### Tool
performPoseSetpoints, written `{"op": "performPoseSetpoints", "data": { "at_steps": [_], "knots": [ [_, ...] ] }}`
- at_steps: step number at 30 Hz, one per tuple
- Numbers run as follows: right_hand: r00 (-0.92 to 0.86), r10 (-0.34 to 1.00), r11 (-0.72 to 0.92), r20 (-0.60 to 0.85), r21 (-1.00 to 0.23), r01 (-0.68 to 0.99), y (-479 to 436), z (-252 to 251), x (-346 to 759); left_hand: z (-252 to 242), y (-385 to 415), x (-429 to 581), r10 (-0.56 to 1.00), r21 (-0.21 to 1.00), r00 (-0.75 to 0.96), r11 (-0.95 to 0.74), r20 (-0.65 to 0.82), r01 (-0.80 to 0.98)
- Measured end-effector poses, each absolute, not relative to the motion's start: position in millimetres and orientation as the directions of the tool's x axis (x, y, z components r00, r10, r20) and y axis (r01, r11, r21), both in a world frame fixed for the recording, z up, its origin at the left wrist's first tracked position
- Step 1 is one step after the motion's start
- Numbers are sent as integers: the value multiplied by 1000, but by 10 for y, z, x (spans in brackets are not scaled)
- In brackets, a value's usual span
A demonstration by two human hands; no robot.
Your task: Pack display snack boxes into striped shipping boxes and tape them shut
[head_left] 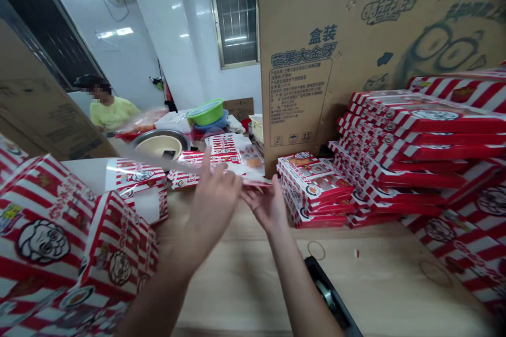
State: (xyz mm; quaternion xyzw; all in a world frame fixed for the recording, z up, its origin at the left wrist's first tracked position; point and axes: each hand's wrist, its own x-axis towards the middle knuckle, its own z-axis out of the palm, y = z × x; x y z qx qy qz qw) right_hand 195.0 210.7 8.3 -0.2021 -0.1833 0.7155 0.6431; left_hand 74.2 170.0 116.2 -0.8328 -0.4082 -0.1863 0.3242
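Note:
A thin flat carton sheet (255, 181), white with a red edge, is held in front of me over the table. My right hand (266, 205) grips it from below at its right end, thumb up along the edge. My left hand (217, 189) lies over its left part with the index finger stretched upward and the other fingers bent onto it. A blurred pale strip (158, 159) reaches left from that hand; I cannot tell whether it belongs to the same sheet. Just beyond both hands are red-and-white striped flat cartons (225, 146).
Striped boxes (114, 258) crowd the left side, and stacked flat cartons (316, 181) stand right before a big cardboard box (300, 79). A tape dispenser (328, 295) and rubber band (317, 250) lie in front. Basins (207, 112) and a person (113, 110) are farther back.

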Motion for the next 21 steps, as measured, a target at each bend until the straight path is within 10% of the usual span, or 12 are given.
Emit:
{"op": "performPoseSetpoints", "data": {
  "at_steps": [4, 13, 21],
  "knots": [
    [-132, 985, -170, -112, -475, -863, 1772, 193, 2049, 758, 1055, 617, 548, -456, 580, -360, 603, 814],
    [141, 976, 213, 163, -635, -743, 1303, 606, 2328, 861, 706, 420, 653, -31, 543, -625, 528, 780],
    [-11, 875, 485, 485, -875, -14, 1244, 525, 2365, 1034, 785, 428, 539, 74, 299, -564, 787, 822]
  ]
}}
